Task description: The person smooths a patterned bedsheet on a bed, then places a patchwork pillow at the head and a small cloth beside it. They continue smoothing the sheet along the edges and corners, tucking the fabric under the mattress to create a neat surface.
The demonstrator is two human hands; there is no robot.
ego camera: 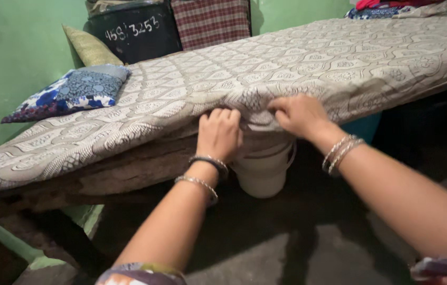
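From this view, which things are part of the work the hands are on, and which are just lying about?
In hand:
- patterned bedsheet, gripped along its front edge
- left hand and right hand, both pinching that edge
- wooden bed frame under the edge

Lying about:
- blue floral pillow
- olive cushion
- dark trunk
- checked cloth
- white bucket under the bed

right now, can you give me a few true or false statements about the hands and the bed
1. Both hands grip the edge of the patterned bedsheet. True: left hand and right hand pinch it at the bed's side.
2. A white bucket stands under the bed. True.
3. The blue floral pillow lies on the floor. False: it rests on the bed by the green wall.
4. Both wrists are bare. False: each wears bangles.
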